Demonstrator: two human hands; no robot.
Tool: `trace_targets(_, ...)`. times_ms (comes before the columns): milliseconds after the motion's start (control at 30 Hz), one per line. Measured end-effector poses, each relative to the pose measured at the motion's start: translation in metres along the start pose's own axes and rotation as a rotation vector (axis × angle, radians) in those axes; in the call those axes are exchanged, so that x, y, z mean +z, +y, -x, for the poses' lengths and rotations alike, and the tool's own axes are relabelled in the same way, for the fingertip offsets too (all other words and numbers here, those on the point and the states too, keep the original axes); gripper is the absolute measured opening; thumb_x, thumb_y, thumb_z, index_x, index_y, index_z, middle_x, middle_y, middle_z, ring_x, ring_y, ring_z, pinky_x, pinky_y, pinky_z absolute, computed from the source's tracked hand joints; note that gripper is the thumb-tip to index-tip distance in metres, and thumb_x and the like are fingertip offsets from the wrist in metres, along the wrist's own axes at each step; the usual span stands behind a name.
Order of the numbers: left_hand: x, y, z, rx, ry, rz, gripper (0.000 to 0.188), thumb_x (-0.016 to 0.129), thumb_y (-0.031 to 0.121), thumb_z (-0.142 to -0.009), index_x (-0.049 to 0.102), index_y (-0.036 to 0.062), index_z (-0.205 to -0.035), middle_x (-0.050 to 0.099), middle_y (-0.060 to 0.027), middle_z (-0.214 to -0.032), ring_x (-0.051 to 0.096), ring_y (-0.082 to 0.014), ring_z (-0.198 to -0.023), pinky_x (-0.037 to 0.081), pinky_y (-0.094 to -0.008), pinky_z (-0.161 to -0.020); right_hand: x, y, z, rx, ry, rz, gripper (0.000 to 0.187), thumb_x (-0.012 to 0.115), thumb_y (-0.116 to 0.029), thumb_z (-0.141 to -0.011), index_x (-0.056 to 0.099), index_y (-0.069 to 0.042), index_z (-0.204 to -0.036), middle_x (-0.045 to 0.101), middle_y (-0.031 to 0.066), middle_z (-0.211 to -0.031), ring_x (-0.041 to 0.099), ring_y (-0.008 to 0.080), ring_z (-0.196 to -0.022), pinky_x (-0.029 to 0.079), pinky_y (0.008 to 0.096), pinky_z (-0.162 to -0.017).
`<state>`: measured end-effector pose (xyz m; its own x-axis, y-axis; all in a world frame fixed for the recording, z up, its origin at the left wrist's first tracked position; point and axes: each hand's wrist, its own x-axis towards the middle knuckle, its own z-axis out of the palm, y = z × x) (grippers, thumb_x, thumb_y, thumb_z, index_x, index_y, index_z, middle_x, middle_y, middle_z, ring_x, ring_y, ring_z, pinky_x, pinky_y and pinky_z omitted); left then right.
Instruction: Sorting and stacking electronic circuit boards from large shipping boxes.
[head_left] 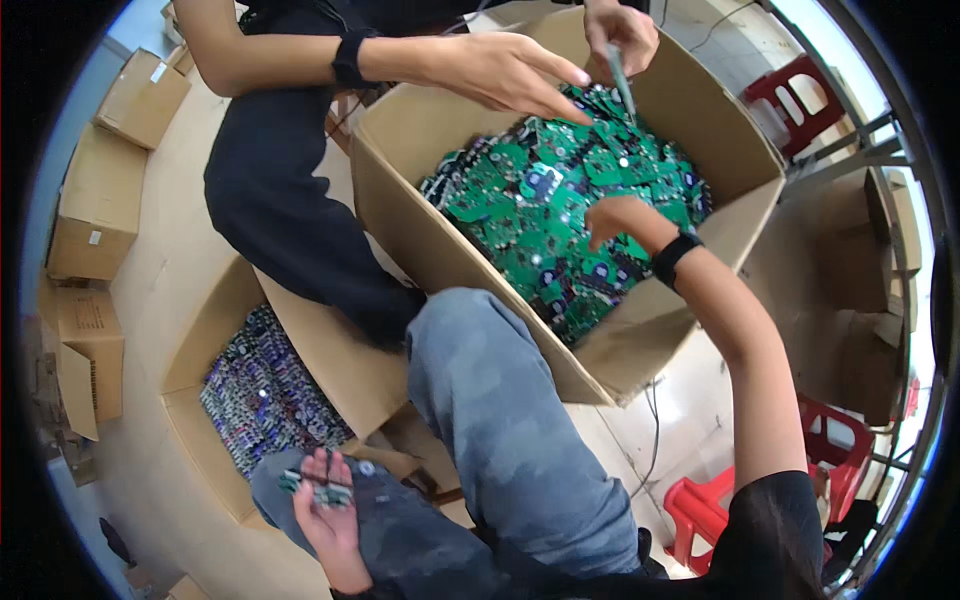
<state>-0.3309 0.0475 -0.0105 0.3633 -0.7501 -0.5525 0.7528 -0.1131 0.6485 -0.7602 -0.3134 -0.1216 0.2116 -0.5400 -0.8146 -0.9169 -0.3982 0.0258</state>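
Note:
My left hand lies palm up over my left thigh, its fingers curled round a few small green circuit boards. A large cardboard box in front of me holds a heap of loose green circuit boards. Over the right part of that heap hangs my right hand, with a black band on the wrist. Its fingers bend down toward the boards, apart, and I see nothing in them; their tips are partly hidden.
Across the box, another person's hand spreads over the heap; their other hand holds a board. A lower carton with rows of packed boards stands at left. Red stools stand at right, closed cartons far left.

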Motion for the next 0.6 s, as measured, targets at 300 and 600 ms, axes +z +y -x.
trace_targets(300, 0.019, -0.004, 0.008, -0.121, -0.181, -0.068, 0.064, 0.076, 0.016, -0.059, 0.045, 0.0076, -0.115, 0.054, -0.0102, -0.11, 0.054, -0.0311, -0.104, 0.043, -0.0433, -0.093, 0.035, 0.008, -0.082, -0.293, 0.338, -0.404, 0.045, 0.069, -0.037, -0.067, 0.063, -0.008, -0.101, 0.063, 0.0134, -0.101, 0.059, 0.0344, -0.094, 0.05, 0.0443, -0.073)
trace_targets(600, 0.001, -0.007, 0.004, 0.066, -0.269, -0.336, 0.054, 0.066, 0.017, -0.072, 0.044, 0.0078, -0.12, 0.054, -0.0121, -0.113, 0.051, -0.0283, -0.106, 0.038, -0.0415, -0.097, 0.033, -0.053, -0.087, -0.12, 0.723, 0.098, 0.058, 0.076, -0.04, -0.057, 0.056, -0.005, -0.1, 0.051, 0.0093, -0.103, 0.049, 0.025, -0.1, 0.044, 0.0357, -0.082)
